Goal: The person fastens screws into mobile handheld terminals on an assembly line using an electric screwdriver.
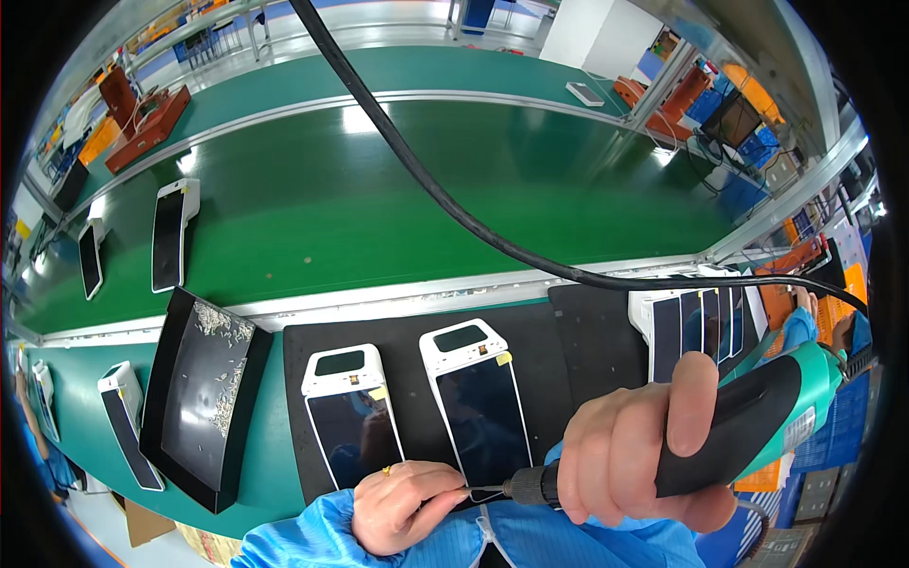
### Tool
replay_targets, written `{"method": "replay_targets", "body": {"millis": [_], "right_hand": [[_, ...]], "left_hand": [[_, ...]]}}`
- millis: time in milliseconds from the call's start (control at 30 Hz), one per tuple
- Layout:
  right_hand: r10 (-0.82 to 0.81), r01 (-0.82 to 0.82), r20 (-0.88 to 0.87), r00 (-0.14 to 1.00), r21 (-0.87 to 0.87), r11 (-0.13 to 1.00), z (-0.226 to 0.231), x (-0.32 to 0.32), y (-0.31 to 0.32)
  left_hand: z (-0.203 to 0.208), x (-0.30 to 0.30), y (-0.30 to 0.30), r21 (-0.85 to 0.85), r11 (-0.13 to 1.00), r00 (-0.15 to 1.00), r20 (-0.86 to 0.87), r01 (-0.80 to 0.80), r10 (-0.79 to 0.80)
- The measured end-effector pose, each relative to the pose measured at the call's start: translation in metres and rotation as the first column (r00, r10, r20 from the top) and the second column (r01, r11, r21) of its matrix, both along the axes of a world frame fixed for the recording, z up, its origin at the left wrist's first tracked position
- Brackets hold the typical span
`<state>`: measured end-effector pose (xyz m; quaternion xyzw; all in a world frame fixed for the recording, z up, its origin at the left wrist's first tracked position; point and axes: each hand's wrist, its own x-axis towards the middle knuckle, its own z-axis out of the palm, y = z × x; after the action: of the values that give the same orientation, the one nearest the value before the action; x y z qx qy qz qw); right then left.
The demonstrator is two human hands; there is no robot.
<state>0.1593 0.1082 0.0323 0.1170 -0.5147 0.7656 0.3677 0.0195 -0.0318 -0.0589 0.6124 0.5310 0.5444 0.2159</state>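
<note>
My right hand point(620, 450) is wrapped around a green-and-black electric screwdriver point(734, 421), its bit pointing left. The thumb and forefinger of my left hand point(402, 506) are pinched together at the bit's tip; whatever small thing they may hold is too small to make out. Just beyond the hands, two white handheld terminals with dark screens lie on a black mat: a left terminal point(355, 431) and a right terminal point(483, 417). Each bears a small yellow tab. The bit lies over the lower end of the right terminal.
A black tray point(175, 379) with many small screws stands left of the mat point(597, 350). More terminals stand in a row point(668, 331) at the right. Others lie at the left and on the green conveyor belt point(379, 208). A black cable point(454, 204) hangs across the view. Another person's hand point(807, 301) shows far right.
</note>
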Motion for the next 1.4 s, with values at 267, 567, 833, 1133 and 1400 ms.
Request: {"method": "replay_targets", "body": {"millis": [267,567,833,1133,1400], "right_hand": [[0.127,-0.127,0.007,0.992,0.075,0.989,0.003,-0.001,0.011],[-0.055,0.069,0.215,0.975,-0.060,0.996,0.002,0.000,-0.011],[-0.153,0.094,0.271,0.950,0.218,0.971,-0.013,-0.005,0.004],[-0.522,0.484,0.016,0.853,0.350,0.802,-0.037,-0.021,0.021],[-0.439,0.409,-0.019,0.898,0.401,0.820,-0.045,-0.028,0.033]], "left_hand": [[0.001,0.003,0.002,-0.010,1.000,1.000,-0.017,0.004,-0.004],[0.000,-0.001,0.021,0.088,0.996,0.952,-0.301,-0.027,0.052],[0.006,-0.012,0.032,-0.027,0.999,0.926,-0.377,-0.041,0.028],[-0.010,0.003,0.010,-0.341,0.938,0.735,-0.652,-0.066,-0.185],[-0.015,0.004,0.011,-0.369,0.926,0.688,-0.693,-0.083,-0.215]]}}
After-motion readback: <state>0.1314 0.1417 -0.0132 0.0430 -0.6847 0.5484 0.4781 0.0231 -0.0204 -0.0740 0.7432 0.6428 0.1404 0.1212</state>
